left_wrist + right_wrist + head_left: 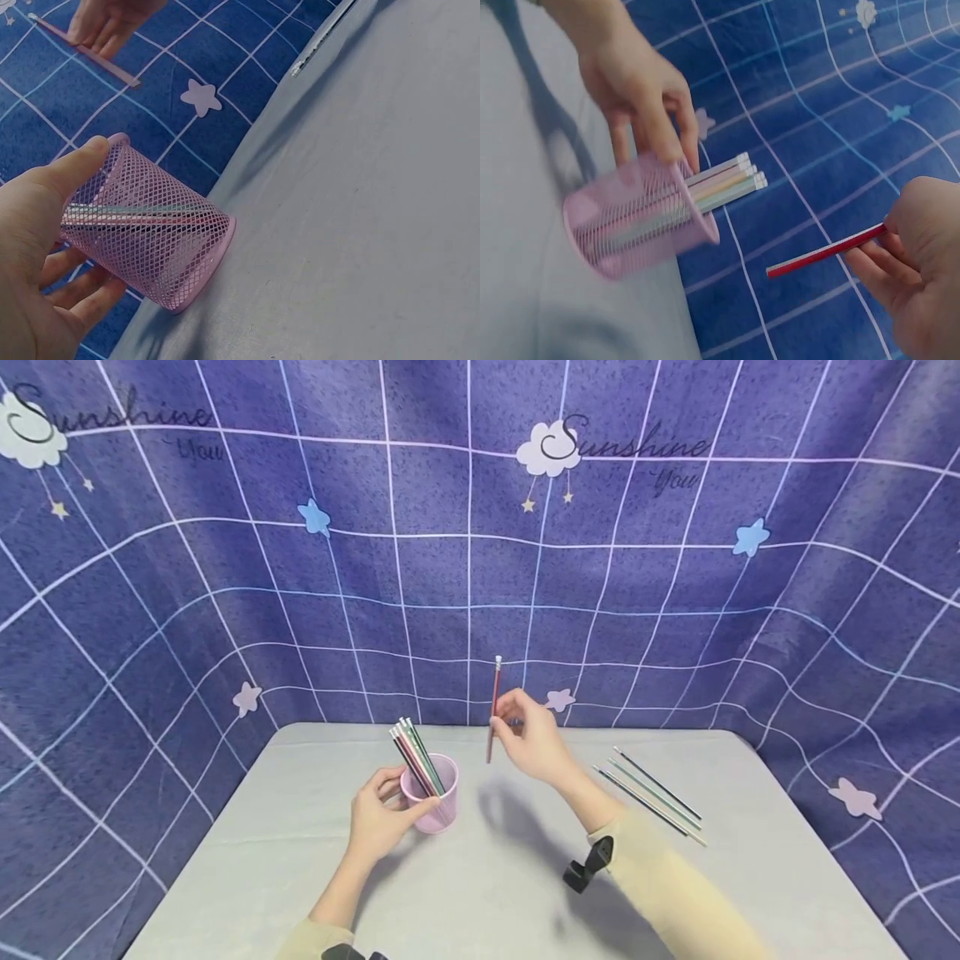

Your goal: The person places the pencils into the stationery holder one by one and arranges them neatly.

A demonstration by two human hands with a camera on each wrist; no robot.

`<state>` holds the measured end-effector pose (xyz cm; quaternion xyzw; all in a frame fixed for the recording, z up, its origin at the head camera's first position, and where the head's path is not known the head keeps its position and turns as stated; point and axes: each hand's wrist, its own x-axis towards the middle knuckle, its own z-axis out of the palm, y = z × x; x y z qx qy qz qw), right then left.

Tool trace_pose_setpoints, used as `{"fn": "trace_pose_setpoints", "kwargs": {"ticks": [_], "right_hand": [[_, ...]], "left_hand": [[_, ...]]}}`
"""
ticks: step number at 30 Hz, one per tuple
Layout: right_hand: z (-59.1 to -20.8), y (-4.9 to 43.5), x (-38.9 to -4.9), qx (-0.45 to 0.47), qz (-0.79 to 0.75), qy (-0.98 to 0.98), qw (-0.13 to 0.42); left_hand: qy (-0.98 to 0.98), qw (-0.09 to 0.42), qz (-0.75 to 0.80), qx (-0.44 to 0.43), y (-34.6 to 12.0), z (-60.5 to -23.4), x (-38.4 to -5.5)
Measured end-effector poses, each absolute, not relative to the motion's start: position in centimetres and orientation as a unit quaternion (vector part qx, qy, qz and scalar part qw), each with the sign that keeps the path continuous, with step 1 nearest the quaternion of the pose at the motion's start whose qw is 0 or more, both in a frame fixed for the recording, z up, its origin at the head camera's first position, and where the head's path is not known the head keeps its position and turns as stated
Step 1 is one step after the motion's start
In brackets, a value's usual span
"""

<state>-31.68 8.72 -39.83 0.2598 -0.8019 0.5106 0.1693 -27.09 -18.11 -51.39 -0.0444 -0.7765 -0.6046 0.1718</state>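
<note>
A pink mesh pencil cup [161, 225] stands on the table with several pencils [416, 756] leaning in it, their white ends up. My left hand [378, 814] grips the cup from the left, thumb at the near side of the rim and fingers round the far side. To the right of the cup, my right hand [528, 739] pinches a red pencil [817, 253] between thumb and fingers. Held nearly upright above the table, this pencil has its white end at the top in the head view.
Several loose pencils [652, 797] lie side by side on the right of the grey table [480, 893]. A blue gridded cloth [465, 568] with stars and clouds hangs behind the table and along both sides. Black wrist cameras [588, 864] sit on the sleeves.
</note>
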Motion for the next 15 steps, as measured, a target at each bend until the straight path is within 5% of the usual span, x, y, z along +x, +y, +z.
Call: {"fn": "trace_pose_setpoints", "kwargs": {"ticks": [15], "right_hand": [[-42.4,3.2,-34.1,0.307,0.479,-0.813,0.124]], "left_hand": [[-0.776,0.170,-0.606,-0.049,-18.1,-51.2,-26.9]]}}
